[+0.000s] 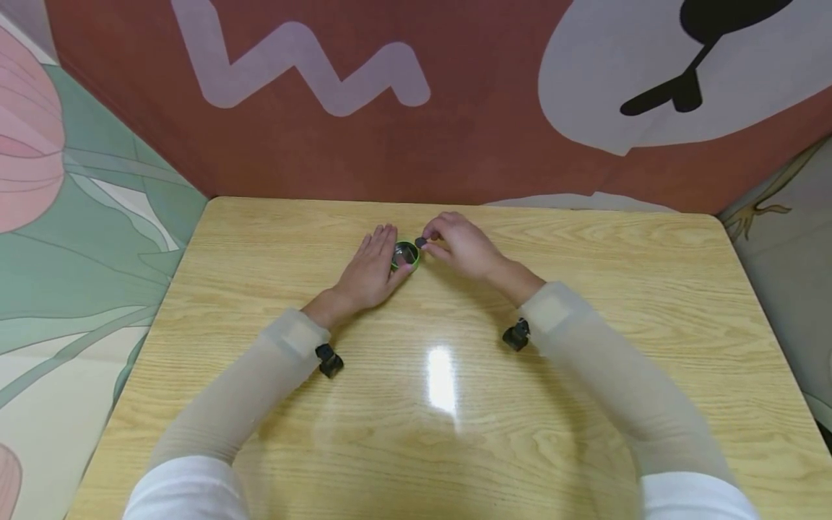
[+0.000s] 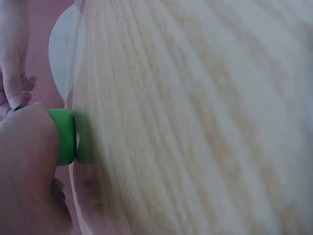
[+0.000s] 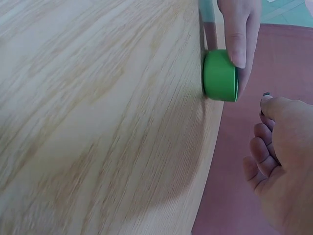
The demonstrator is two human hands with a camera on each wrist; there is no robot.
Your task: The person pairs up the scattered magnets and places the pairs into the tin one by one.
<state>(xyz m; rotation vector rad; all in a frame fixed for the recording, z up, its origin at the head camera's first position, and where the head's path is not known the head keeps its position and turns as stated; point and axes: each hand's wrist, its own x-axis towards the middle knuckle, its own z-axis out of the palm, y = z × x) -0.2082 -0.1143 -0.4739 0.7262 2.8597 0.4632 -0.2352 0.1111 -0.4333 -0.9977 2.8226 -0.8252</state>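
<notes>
A small round green tin with a shiny inside stands on the wooden table, far of centre. My left hand lies flat beside it with straight fingers, and the thumb rests against the tin's side. My right hand hovers just right of the tin and pinches a small dark piece at its fingertips, close to the rim. In the left wrist view the tin sits against my left hand. The dark piece barely shows in the right wrist view.
Painted red and green walls close the table in at the back and left. Small black wrist cameras sit on both sleeves. Bare wood stretches toward the near edge and to the right.
</notes>
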